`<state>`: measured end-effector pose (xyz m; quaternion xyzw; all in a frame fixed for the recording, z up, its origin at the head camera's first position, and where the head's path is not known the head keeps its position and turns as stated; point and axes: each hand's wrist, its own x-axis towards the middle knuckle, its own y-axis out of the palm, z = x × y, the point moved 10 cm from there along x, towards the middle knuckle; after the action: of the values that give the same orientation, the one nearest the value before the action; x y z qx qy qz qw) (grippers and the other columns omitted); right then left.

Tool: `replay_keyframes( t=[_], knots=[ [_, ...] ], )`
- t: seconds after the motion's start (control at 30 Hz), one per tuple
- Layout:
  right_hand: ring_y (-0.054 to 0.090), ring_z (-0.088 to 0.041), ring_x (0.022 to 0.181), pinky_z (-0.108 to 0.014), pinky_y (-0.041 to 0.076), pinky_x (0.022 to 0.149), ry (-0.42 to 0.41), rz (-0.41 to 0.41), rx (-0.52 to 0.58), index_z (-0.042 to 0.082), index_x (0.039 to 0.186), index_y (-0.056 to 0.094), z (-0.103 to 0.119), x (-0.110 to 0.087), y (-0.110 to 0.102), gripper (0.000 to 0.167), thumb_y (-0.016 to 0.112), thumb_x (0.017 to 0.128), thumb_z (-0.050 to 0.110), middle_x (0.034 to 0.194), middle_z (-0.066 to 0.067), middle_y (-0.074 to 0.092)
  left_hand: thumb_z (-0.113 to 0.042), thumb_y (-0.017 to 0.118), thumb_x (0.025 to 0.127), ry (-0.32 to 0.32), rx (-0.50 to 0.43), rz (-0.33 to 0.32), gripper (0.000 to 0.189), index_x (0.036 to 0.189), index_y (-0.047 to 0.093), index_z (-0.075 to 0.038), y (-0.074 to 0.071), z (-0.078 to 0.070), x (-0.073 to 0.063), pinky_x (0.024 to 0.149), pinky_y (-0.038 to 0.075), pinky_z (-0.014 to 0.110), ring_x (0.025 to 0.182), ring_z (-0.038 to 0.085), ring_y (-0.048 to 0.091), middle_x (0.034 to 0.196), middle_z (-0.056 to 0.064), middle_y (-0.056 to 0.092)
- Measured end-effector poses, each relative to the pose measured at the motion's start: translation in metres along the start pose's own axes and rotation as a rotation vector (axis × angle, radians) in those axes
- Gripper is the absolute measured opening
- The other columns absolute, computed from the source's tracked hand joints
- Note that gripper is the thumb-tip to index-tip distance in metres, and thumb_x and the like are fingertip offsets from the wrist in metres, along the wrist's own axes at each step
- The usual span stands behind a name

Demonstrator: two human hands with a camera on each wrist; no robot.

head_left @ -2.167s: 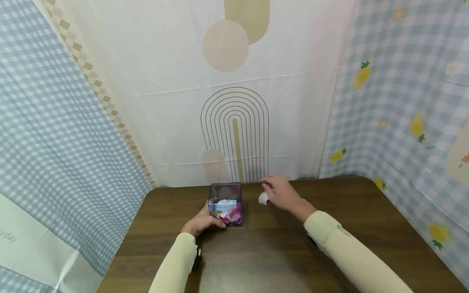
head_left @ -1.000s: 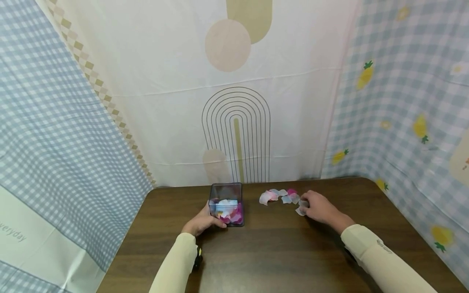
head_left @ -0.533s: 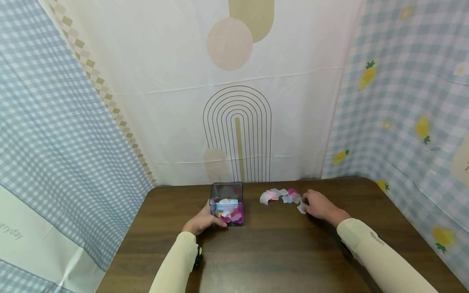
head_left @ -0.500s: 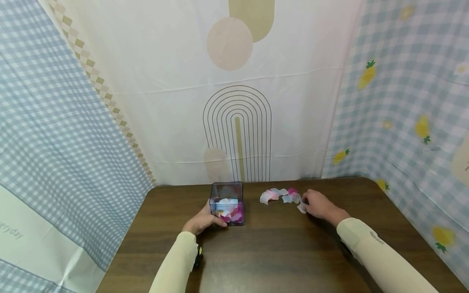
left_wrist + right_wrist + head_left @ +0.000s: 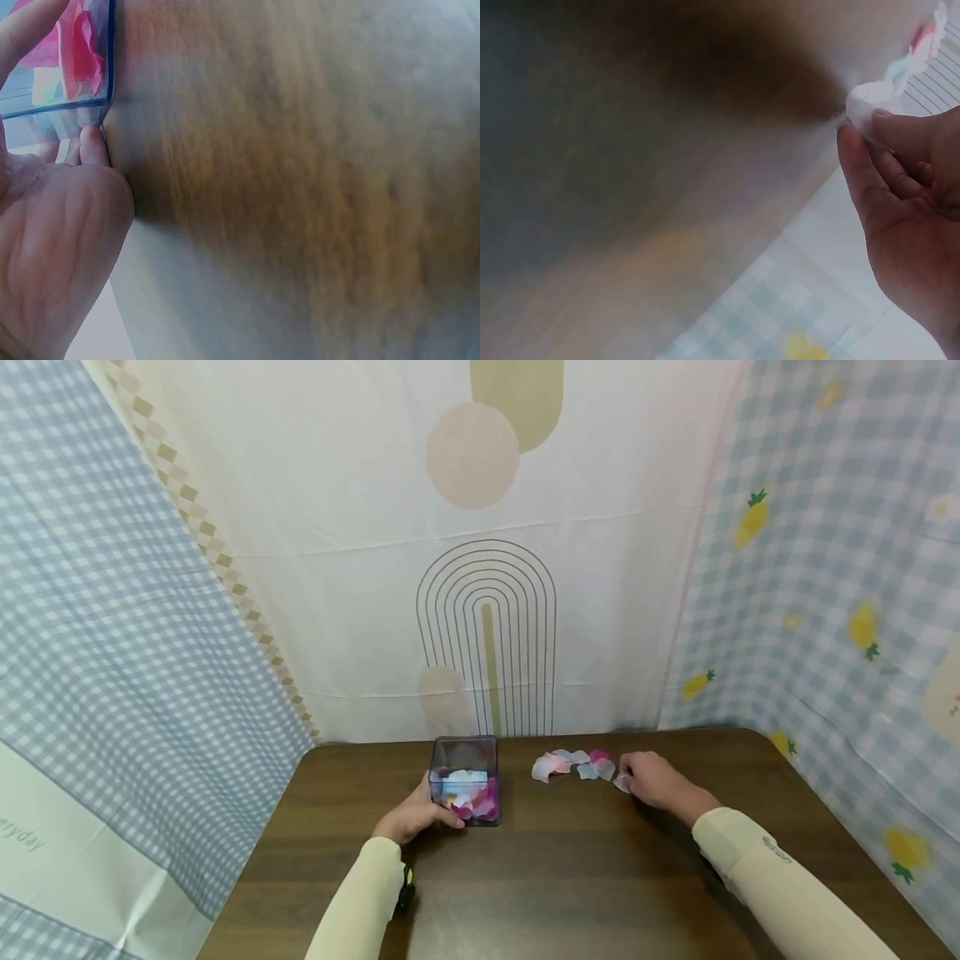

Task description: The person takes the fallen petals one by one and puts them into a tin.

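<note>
The fingers (image 5: pixel 861 169) of my right hand (image 5: pixel 652 780) are drawn together in a pinch, hardly any gap left, with a thin pale petal (image 5: pixel 866 101) held between their tips. A couple of seconds ago that hand hung over the row of petals (image 5: pixel 588 771) and hid most of it; now it is at the row's right end, and in the last half second the pale petal has come in from lower down to sit just beside the last one. Whether the two touch I can't tell. I take it that I'm placing this petal to lengthen the row, and that it isn't finished until I let go. The row runs along the far edge of the tabletop (image 5: pixel 525 877), right of its middle, well short of the far right corner. Farther left, near the same edge, my left hand (image 5: pixel 408 817) grips the clear box (image 5: pixel 465 738) round its left side and near left corner, just as before. Plenty of petals lie inside, so I judge the supply is ample.
</note>
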<state>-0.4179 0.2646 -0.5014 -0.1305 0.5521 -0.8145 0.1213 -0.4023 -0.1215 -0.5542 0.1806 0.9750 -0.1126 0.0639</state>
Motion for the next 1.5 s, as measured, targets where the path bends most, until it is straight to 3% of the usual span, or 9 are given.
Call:
replay_keyframes(
  t=[0.23,0.6,0.87,1.1,1.5],
  knots=[
    [0.052,-0.014,0.071,-0.033,0.046,0.067,-0.04,-0.089,0.036,0.009,0.093,0.069,0.025,0.006,-0.029,0.011,0.063,0.101,0.002,0.08,-0.002,0.065,0.008,0.09,0.071,-0.003,-0.016,-0.001,0.117,0.163,0.022,-0.013,-0.003,0.002,-0.006,0.111,0.047,0.035,0.121,0.022,0.06,0.145,0.016,0.059],
    [0.057,-0.01,0.069,-0.032,0.051,0.068,-0.214,-0.292,0.113,0.011,0.096,0.074,0.102,0.02,-0.07,0.006,0.07,0.101,0.01,0.082,-0.004,0.074,0.009,0.09,0.07,-0.01,-0.023,-0.028,0.114,0.161,0.026,-0.012,-0.007,0.004,-0.003,0.112,0.047,0.037,0.12,0.022,0.061,0.144,0.016,0.059],
    [0.058,-0.008,0.073,-0.031,0.05,0.068,-0.272,-0.325,0.145,0.011,0.1,0.075,0.13,0.028,-0.068,0.005,0.071,0.101,0.008,0.09,-0.004,0.076,0.008,0.092,0.068,-0.006,0.018,-0.026,0.113,0.16,0.027,-0.007,-0.008,0.0,0.0,0.115,0.045,0.041,0.121,0.022,0.06,0.144,0.018,0.058],
    [0.065,-0.012,0.079,-0.032,0.054,0.071,-0.28,-0.337,0.166,0.008,0.104,0.077,0.144,0.032,-0.067,0.007,0.071,0.101,0.008,0.098,-0.008,0.078,0.007,0.093,0.067,-0.014,-0.004,-0.033,0.114,0.159,0.028,-0.011,-0.007,0.0,0.0,0.122,0.039,0.048,0.124,0.024,0.06,0.144,0.017,0.059],
    [0.065,-0.014,0.079,-0.033,0.055,0.072,-0.318,-0.368,0.189,0.007,0.099,0.076,0.166,0.041,-0.066,0.004,0.072,0.098,0.006,0.093,-0.007,0.077,0.006,0.094,0.068,-0.012,0.0,-0.026,0.117,0.161,0.024,-0.012,-0.001,0.001,0.001,0.121,0.04,0.048,0.125,0.025,0.06,0.145,0.017,0.059]
  ],
)
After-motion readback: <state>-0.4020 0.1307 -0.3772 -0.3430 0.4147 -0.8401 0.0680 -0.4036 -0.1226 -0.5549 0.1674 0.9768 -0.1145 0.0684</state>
